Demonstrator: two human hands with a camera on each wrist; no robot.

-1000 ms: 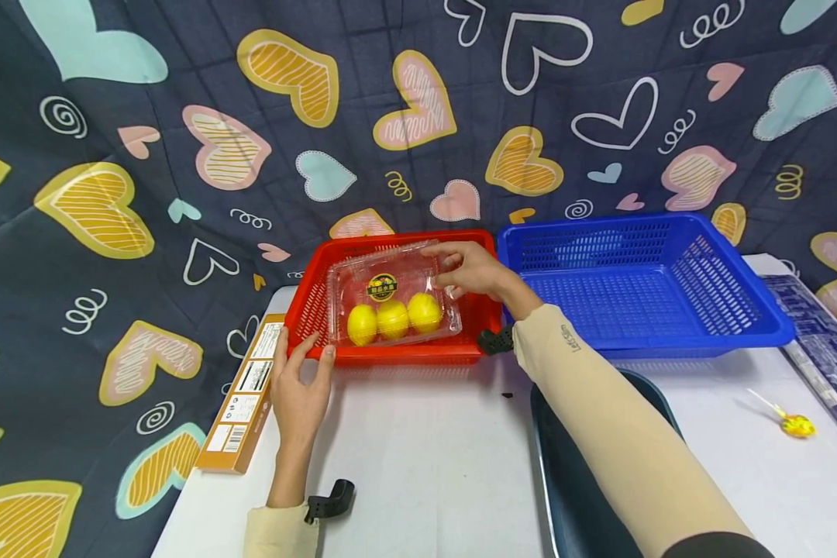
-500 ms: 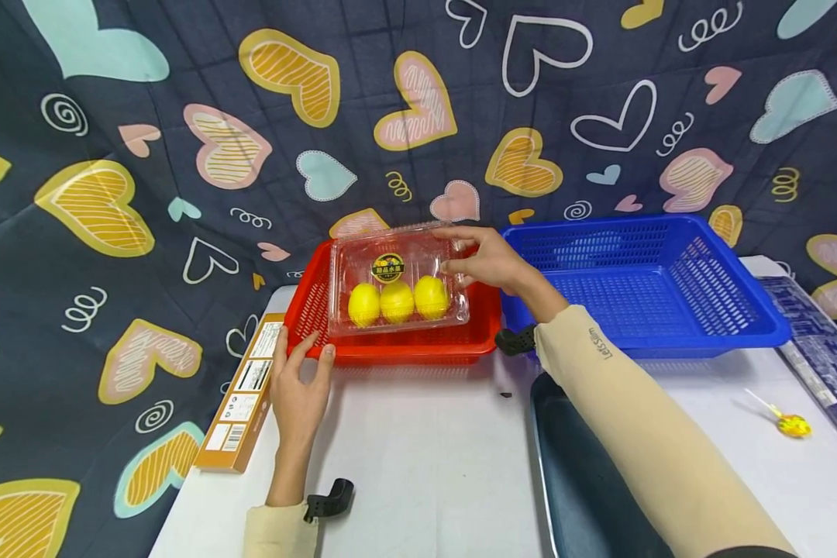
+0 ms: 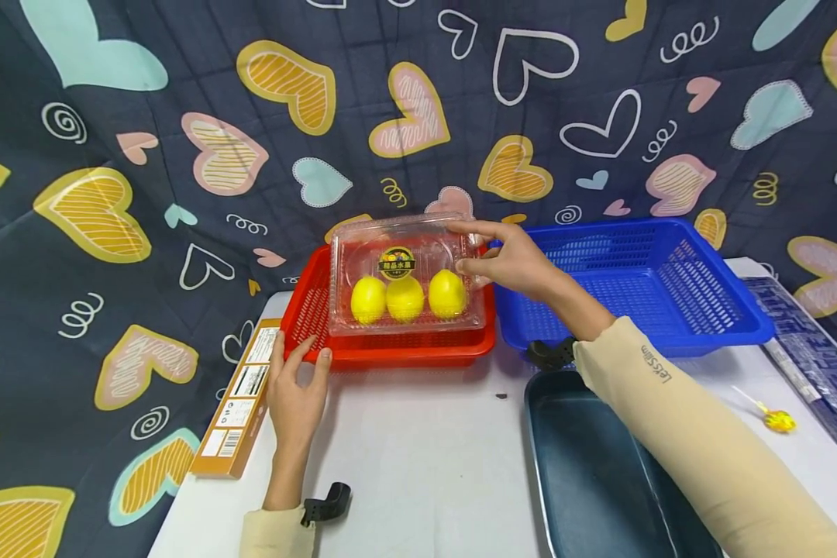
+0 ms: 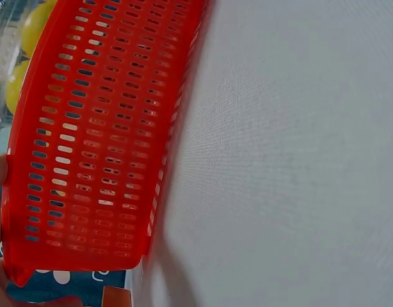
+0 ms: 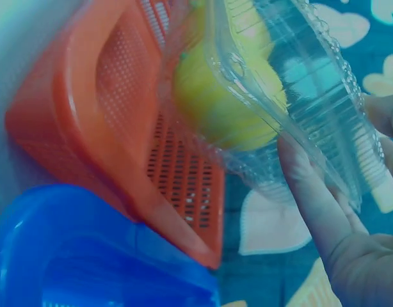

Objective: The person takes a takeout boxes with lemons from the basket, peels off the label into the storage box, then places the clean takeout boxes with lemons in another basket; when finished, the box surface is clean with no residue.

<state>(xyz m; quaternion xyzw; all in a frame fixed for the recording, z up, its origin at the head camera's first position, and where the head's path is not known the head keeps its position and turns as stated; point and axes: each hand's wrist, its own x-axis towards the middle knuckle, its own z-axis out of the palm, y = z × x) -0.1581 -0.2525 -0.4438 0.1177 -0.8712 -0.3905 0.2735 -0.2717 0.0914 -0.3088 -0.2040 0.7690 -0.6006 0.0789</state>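
In the head view, my right hand (image 3: 512,260) pinches the right end of a clear plastic fruit box (image 3: 425,240). Its thumb is on the near face and its fingers are at the upper edge. Three yellow lemons (image 3: 404,299) lie along the lower side of the box, below a round black label. The box is tilted, over the red plastic basket (image 3: 390,355); the right wrist view shows its right end raised above the rim. My left hand (image 3: 298,403) holds the basket's near left corner, thumb on the front rim; some fingers are hidden in the left wrist view.
A blue basket (image 3: 628,345) adjoins the red one on the right. Nearer stands a dark tray (image 3: 586,465), partly under my right forearm. A long orange box (image 3: 240,403) lies at left. A wrapped lollipop (image 3: 779,421) and a blue patterned package (image 3: 816,349) lie at right.
My right hand has lifted the fruit box up and to the right, out of the basket's depth, and the lemons inside have shifted apart. My left hand stays at the basket corner.
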